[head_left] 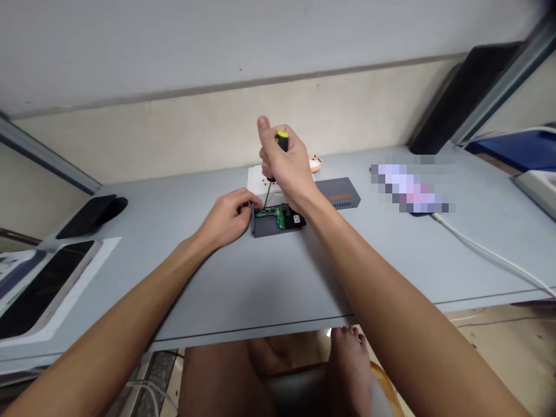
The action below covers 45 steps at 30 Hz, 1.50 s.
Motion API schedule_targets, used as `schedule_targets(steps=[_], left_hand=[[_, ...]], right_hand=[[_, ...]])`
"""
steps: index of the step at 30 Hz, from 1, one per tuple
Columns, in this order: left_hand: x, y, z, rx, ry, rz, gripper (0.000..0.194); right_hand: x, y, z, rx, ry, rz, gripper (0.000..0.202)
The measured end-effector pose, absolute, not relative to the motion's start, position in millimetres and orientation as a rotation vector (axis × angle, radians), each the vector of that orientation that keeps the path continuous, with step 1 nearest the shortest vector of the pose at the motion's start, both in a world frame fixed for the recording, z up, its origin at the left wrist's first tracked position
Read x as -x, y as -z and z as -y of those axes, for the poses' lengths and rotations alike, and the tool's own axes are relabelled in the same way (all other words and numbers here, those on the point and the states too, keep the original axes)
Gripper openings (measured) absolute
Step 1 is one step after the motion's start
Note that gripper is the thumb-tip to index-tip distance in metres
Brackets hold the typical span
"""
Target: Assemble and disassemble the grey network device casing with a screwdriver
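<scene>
My right hand (289,162) is wrapped round the black and yellow handle of a screwdriver (282,141), thumb pointing up. The thin shaft runs down to the left end of a green circuit board (280,215), which lies in a dark grey open casing (266,227). At that casing's left edge, my left hand (232,215) grips it with bent fingers. Behind the casing is a white sheet (256,180) with several tiny dark bits on it. A grey cover (341,191) with a slotted side lies to the right, partly behind my right wrist.
A blurred-out phone (408,188) with a white cable (490,253) lies on the right. An orange and white object (315,165) is behind my right hand. On the left are a dark tablet (47,286) and a black object (91,214). A black cylinder (460,101) leans at the back right.
</scene>
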State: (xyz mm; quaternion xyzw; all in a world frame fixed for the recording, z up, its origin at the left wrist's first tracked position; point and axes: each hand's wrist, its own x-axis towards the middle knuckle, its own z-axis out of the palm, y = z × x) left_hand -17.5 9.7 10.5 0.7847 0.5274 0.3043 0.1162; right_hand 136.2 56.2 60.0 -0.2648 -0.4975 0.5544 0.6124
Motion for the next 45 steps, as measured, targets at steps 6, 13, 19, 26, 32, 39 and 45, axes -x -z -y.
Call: schedule_targets(steps=[6, 13, 19, 26, 32, 39, 45], left_hand=[[17.5, -12.8, -9.8, -2.302, -0.873, -1.493, 0.034], [20.0, -12.1, -10.6, -2.333, -0.884, -1.441, 0.034], [23.5, -13.6, -9.9, -2.470, -0.817, -1.410, 0.034], [22.8, -14.1, -7.1, -2.559, -0.755, -1.442, 0.035], [24.0, -11.7, -8.8, -2.540, -0.757, -1.435, 0.035], [24.1, -11.7, -9.2, -2.484, -0.830, -1.419, 0.033], [25.0, -10.4, -10.0, -2.472, -0.847, -1.423, 0.034]], right_hand=[[-142.4, -57.4, -60.1, 0.495, -1.411, 1.147, 0.058], [-143.9, -60.8, -56.4, 0.617, -1.356, 1.153, 0.050], [-142.6, -66.6, -50.2, 0.624, -1.407, 1.096, 0.039], [-145.0, -71.6, -44.6, 0.618, -1.493, 1.066, 0.046], [-142.5, -68.8, -47.7, 0.638, -1.405, 1.156, 0.050], [-141.2, -64.5, -51.9, 0.616, -1.364, 1.164, 0.054], [-147.2, -65.3, -55.1, 0.620, -1.361, 1.113, 0.055]])
